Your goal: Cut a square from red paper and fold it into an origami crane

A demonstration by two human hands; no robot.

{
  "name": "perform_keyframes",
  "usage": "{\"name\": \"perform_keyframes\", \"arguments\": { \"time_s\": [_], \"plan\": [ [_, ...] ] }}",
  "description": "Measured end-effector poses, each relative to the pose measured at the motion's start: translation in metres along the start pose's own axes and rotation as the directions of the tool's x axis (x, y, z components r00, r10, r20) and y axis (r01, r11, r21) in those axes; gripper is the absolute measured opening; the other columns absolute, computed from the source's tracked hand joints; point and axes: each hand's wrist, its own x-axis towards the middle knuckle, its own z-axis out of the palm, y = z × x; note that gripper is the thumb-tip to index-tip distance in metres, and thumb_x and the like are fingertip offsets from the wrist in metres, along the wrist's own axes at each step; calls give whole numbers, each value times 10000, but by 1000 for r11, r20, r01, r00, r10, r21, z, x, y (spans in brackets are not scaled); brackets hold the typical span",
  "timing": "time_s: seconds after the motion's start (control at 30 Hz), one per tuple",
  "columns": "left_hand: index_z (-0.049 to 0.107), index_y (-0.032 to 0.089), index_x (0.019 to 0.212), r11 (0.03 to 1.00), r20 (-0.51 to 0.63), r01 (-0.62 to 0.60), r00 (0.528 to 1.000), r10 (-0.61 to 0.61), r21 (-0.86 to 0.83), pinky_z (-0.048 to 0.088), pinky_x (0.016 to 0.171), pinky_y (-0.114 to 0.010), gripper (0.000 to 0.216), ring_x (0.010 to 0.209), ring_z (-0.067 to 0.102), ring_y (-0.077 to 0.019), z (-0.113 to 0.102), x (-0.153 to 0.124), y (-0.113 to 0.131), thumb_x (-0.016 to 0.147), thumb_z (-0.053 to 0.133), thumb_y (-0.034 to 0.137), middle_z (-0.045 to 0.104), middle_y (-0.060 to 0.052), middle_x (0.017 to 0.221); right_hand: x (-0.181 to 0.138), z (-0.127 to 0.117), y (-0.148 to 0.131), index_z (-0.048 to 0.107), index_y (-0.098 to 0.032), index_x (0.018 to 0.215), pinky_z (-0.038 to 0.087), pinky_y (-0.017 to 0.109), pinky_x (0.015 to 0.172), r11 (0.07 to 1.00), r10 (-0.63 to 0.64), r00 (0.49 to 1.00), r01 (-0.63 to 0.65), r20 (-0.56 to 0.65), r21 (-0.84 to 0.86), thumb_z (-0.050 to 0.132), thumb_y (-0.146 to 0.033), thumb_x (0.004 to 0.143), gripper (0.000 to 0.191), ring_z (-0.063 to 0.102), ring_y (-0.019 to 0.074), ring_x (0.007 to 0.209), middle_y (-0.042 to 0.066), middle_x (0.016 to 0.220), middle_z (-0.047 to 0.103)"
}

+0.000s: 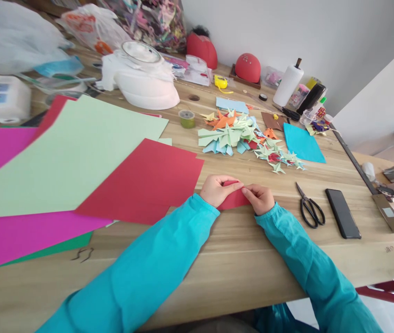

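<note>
A small piece of red paper (233, 200) lies low over the wooden table between my hands. My left hand (216, 189) grips its left part, with the thumb along the upper edge. At its upper right edge my right hand (259, 198) pinches the same paper, thumb and fingers meeting near the left thumb. Part of the paper is hidden under my fingers. Beyond my hands lies a pile of folded paper stars (229, 136) in green, blue, orange and red. Larger red sheets (148, 180) lie just left of my left hand.
Black-handled scissors (309, 206) and a phone (342, 213) lie on the right. Big light green sheets (75, 152) and magenta sheets (37, 236) spread over the left. Behind are a roll of tape (186, 119), a turquoise sheet (303, 142), a white thread cone (288, 85) and red pincushions (247, 68).
</note>
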Motion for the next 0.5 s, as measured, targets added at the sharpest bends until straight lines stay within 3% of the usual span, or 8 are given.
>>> {"name": "perform_keyframes", "arguments": {
  "time_s": [0.5],
  "plan": [
    [725,179,716,1000,13,12,1000,-12,-12,498,735,-321,302,785,654,-220,0,1,0,622,702,465,732,-50,778,-1,3,-1,671,-166,671,420,234,454,994,88,994,-83,-70,64,632,-526,683,363,532,120,505,18,585,657]
  ]
}}
